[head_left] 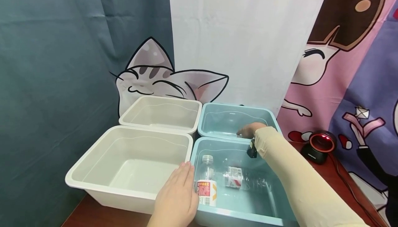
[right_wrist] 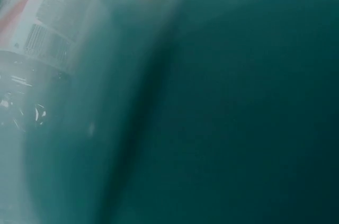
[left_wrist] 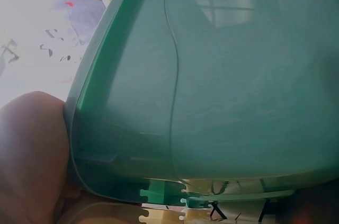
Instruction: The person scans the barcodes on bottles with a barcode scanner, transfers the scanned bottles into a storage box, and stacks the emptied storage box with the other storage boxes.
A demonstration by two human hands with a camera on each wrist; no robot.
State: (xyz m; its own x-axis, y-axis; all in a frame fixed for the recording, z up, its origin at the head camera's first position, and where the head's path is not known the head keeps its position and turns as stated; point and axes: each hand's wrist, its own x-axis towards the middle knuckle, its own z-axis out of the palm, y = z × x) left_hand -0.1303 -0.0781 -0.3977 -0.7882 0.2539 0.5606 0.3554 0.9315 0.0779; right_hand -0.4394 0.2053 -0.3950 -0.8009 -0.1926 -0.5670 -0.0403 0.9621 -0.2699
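My left hand [head_left: 178, 196] rests with straight fingers along the touching rims of the near white bin [head_left: 90, 186] and near blue bin [head_left: 245, 216]. In the left wrist view, part of that hand [left_wrist: 33, 150] lies against the blue bin's outer side [left_wrist: 238, 91]. My right hand [head_left: 252, 129] reaches over into the far blue bin [head_left: 214, 120]; its fingertips are partly hidden, and whether they hold anything is unclear. Inside the near blue bin, one clear plastic bottle [head_left: 206, 185] leans upright at the left, and another clear bottle [head_left: 234, 177] lies on its side.
Behind the near white bin stands a far white bin [head_left: 161, 129]. A black scanner with a glowing red ring [head_left: 322, 141] sits at right on the brown table [head_left: 105, 216], its cable trailing forward. Printed curtains [head_left: 248, 40] hang close behind the bins.
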